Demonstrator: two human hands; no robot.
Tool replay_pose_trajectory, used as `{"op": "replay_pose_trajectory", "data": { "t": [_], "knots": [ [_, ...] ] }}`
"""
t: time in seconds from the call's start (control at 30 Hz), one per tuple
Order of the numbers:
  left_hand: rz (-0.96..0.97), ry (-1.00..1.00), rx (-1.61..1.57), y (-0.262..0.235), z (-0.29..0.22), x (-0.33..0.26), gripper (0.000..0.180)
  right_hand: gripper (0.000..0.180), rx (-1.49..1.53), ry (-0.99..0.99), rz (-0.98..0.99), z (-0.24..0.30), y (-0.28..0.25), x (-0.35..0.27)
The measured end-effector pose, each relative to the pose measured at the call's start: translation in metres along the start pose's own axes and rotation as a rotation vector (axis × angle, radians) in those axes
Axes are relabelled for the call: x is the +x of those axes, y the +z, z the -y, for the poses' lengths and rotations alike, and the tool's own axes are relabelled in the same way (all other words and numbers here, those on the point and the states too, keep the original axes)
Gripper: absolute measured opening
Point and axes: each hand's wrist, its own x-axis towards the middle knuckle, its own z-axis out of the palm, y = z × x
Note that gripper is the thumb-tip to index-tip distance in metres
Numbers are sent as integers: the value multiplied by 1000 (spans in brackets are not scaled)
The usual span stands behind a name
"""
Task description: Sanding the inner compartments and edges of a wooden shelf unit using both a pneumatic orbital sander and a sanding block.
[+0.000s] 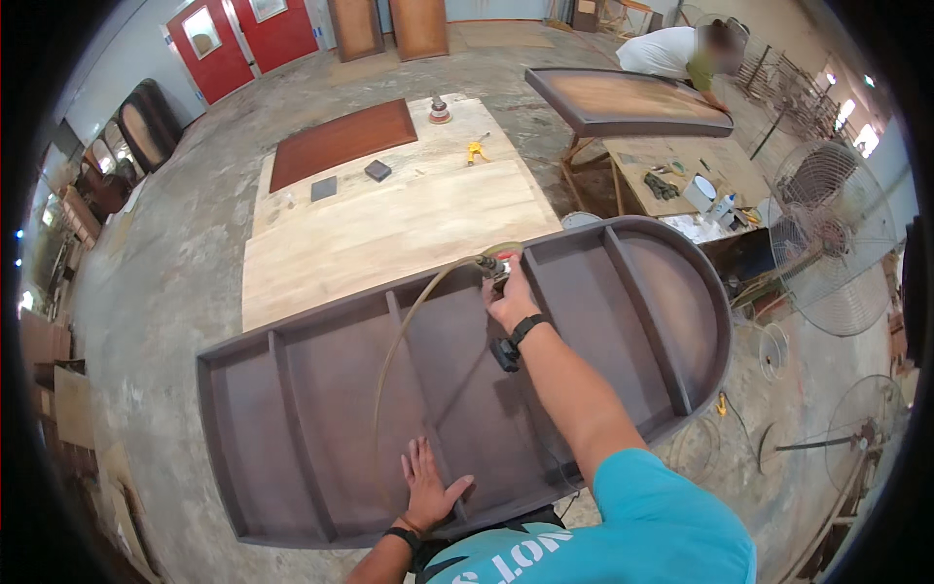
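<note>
A long dark-brown wooden shelf unit (pixel 350 375), rounded at its right end and split by cross dividers, lies open side up in front of me. My right hand (pixel 510 295) reaches to its far side, closed around an air sander (pixel 498 269), partly hidden by my fingers, at the far rim. From the sander a yellowish air hose (pixel 397 341) curves down across the shelf's inside. My left hand (pixel 432 492) rests with fingers spread near the front rim, beside a divider (pixel 424 409). The palm's underside is hidden.
Beyond the shelf, a pale plywood top (pixel 389 224) carries a reddish-brown panel (pixel 342 144), another sander (pixel 440 112), a yellow air gun (pixel 477 152), a dark block (pixel 377 170) and a grey sheet (pixel 324 189). Fans (pixel 832 234) stand right; a person (pixel 671 54) leans over another panel (pixel 632 97).
</note>
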Motion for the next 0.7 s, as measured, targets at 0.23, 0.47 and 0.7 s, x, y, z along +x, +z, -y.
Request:
{"op": "replay_pose_trajectory", "data": {
  "t": [0.23, 0.47, 0.7],
  "knots": [
    [117, 120, 13, -68, 37, -10, 104, 43, -159, 80, 133, -80, 22, -90],
    [-545, -161, 321, -149, 154, -67, 105, 47, -307, 399, 279, -233, 36, -134],
    [-357, -198, -220, -187, 212, -75, 95, 47, -138, 190, 191, -312, 64, -57]
  ]
}}
